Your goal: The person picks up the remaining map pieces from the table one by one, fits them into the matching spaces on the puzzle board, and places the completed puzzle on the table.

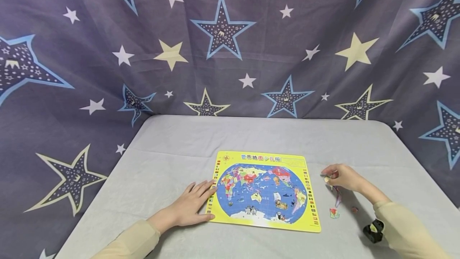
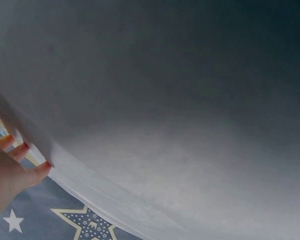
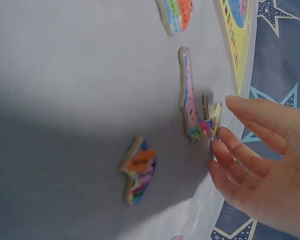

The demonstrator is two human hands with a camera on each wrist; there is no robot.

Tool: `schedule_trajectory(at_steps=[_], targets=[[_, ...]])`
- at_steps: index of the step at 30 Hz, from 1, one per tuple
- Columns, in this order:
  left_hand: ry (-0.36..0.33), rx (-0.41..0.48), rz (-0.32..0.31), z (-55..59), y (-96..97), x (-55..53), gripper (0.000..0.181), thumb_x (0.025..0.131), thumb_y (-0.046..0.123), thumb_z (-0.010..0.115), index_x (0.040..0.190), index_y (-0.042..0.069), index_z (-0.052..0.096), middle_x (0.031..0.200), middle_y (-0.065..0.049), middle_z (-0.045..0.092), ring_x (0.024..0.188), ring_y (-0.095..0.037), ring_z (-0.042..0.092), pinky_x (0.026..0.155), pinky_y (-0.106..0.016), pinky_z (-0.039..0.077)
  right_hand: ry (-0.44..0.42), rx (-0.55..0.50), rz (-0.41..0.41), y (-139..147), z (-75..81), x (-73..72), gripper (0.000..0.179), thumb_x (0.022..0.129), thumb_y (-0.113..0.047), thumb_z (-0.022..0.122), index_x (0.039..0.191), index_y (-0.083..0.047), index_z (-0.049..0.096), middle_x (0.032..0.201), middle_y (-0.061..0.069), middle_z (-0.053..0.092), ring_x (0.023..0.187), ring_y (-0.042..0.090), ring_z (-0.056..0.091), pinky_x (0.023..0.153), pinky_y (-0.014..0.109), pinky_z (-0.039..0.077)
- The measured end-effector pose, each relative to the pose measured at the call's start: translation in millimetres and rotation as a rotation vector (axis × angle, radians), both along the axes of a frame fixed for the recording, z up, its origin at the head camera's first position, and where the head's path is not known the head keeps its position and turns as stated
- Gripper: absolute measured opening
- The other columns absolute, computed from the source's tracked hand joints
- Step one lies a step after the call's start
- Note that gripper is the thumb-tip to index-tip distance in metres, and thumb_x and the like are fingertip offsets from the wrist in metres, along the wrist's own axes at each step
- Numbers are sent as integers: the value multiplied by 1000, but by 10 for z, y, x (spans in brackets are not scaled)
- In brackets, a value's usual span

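From my end, the head view comes through soft and fairly even, with the curtain (image 1: 251, 59) duller than the pale bench (image 1: 172, 139); I can't place the light's source. A diffuse shadow pools beside the right sleeve (image 1: 402, 223) at lower right, and the finest print on the board (image 1: 266, 195) is too small for me to read. My left wrist feed is dim, sinking to near-black teal at upper right and brightening toward the bottom, the bench edge bowed. On the right wrist feed, I see a broad, soft-edged shadow across the lower left, and the puzzle pieces (image 3: 188, 95) look slightly soft.
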State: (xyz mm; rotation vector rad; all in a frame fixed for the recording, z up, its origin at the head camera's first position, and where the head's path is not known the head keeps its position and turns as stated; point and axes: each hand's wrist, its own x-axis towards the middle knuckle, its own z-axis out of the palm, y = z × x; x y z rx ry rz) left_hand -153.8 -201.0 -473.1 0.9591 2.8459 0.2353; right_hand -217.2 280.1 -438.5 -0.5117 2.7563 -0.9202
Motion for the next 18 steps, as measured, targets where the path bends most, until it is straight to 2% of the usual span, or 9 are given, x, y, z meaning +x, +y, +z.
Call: schedule_trajectory(at_steps=[7,18], targets=[[12,-2,-7,-5,-2,0,79,81,67,32,140,15,26,147,-3,17,133,-25,17,102,-52,15,-1,21,-5,1,-17,2,29,68,-1,67,96,6,62,83,8,59,65,14,44,53,23,39],[6,1,-6,-1,-3,0,79,81,67,33,140,15,26,147,-4,17,133,-25,17,102,-52,15,11,30,-16,14,-75,-28,26,68,1,66,93,8,62,70,2,50,59,12,39,50,22,34]])
